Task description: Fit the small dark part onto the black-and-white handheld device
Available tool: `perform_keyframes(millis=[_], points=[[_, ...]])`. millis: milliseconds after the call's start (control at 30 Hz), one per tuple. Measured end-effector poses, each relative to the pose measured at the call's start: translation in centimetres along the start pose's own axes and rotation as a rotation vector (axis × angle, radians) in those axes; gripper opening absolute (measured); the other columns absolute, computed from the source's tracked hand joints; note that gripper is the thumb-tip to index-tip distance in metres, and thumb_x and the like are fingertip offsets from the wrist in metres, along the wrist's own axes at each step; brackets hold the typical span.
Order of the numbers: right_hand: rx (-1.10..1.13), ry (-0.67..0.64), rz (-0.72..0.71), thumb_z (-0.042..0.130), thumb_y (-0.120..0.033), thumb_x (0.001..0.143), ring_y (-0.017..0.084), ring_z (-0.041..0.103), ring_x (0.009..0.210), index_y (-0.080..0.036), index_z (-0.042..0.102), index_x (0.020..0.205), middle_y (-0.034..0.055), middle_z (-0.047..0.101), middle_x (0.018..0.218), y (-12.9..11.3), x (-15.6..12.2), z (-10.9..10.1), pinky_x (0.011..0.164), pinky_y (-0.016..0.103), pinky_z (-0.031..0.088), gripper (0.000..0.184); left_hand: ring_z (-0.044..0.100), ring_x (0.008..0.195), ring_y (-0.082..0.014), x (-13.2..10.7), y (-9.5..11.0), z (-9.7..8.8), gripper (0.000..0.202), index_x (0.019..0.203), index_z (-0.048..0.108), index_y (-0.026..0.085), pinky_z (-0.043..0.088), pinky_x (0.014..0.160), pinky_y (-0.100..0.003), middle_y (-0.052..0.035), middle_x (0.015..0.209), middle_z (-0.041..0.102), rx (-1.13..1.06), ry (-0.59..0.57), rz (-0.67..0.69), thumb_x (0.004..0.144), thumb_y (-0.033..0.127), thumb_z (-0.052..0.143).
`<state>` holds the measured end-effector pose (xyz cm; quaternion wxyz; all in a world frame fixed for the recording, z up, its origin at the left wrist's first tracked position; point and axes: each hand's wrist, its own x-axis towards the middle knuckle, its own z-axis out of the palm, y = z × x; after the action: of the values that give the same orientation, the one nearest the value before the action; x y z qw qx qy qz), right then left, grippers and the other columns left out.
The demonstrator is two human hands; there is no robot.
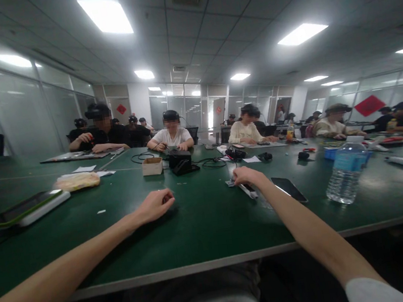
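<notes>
My left hand [156, 206] rests on the green table [198, 231] with its fingers curled in. Nothing shows between its thumb and fingers. Farther right, my right hand [250, 176] reaches down with bent fingers pressed together, its fingertips partly hidden. At those fingertips lies a small grey-and-white piece [229, 183]; whether it is gripped is unclear. Under the right hand and wrist sits a narrow white-edged dark object [248, 192], partly covered. A black phone-like slab [290, 188] lies just right of that wrist.
A water bottle [345, 173] stands to the right. Ahead are a small open box [152, 167], a black device [180, 162] and cables. At left lie a green-edged tablet-like device [22, 208] and a yellowish packet [77, 182]. Several people sit working across the table.
</notes>
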<state>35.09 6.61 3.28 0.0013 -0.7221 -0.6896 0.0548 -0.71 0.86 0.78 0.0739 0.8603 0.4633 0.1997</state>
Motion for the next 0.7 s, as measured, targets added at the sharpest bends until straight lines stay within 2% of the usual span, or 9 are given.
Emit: perform_keyframes(millis=[100,267,367,467,567,700], points=[[-0.040,0.081,0.140,0.068,-0.033,0.075,0.028,0.061,0.095,-0.013,0.061,0.109,0.0181,0.061,0.110,3.0,1.6,0.4,0.071,0.030,0.048,0.040,0.062,0.075,-0.0192,0.0,0.2,0.2,0.033,0.095,0.063,0.014,0.045,0.065,-0.026,-0.0077,0.085,0.068,0.026,-0.038,0.000,0.085,0.039,0.043],[-0.063,0.217,0.263,0.046,-0.026,0.089,0.033,0.053,0.111,-0.013,0.045,0.129,0.0224,0.047,0.125,6.7,3.7,2.4,0.083,0.038,0.044,0.042,0.062,0.075,-0.0195,0.0,0.3,0.4,0.029,0.092,0.063,0.015,0.044,0.067,-0.027,-0.0074,0.084,0.068,0.082,-0.066,0.018,0.084,0.036,0.044],[-0.066,0.247,0.257,0.039,-0.026,0.093,0.030,0.053,0.109,-0.016,0.042,0.131,0.0207,0.043,0.125,8.6,4.7,3.5,0.086,0.037,0.042,0.039,0.061,0.074,-0.0192,0.0,0.0,0.5,0.029,0.092,0.063,0.015,0.044,0.067,-0.027,-0.0072,0.083,0.067,0.080,-0.061,0.042,0.084,0.036,0.044],[-0.078,0.256,0.239,0.042,-0.027,0.092,0.030,0.048,0.115,-0.021,0.032,0.138,0.0190,0.037,0.128,10.0,5.6,4.2,0.091,0.038,0.038,0.048,0.061,0.076,-0.0193,0.0,-0.2,0.5,0.029,0.091,0.064,0.015,0.044,0.067,-0.027,-0.0077,0.085,0.067,0.070,-0.073,0.064,0.083,0.036,0.045],[-0.093,0.237,0.218,0.046,-0.024,0.090,0.029,0.047,0.115,-0.028,0.024,0.142,0.0159,0.033,0.129,10.7,6.4,4.5,0.091,0.039,0.037,0.057,0.061,0.076,-0.0197,0.1,-0.3,0.5,0.029,0.091,0.064,0.015,0.044,0.067,-0.027,-0.0080,0.086,0.067,0.074,-0.094,0.072,0.083,0.037,0.045],[-0.110,0.222,0.203,0.045,-0.021,0.089,0.028,0.046,0.115,-0.034,0.026,0.140,0.0134,0.031,0.129,10.8,7.0,4.8,0.090,0.040,0.036,0.056,0.060,0.075,-0.0190,0.1,-0.3,0.4,0.028,0.091,0.063,0.017,0.044,0.067,-0.027,-0.0069,0.085,0.066,0.081,-0.096,0.084,0.082,0.037,0.045]])
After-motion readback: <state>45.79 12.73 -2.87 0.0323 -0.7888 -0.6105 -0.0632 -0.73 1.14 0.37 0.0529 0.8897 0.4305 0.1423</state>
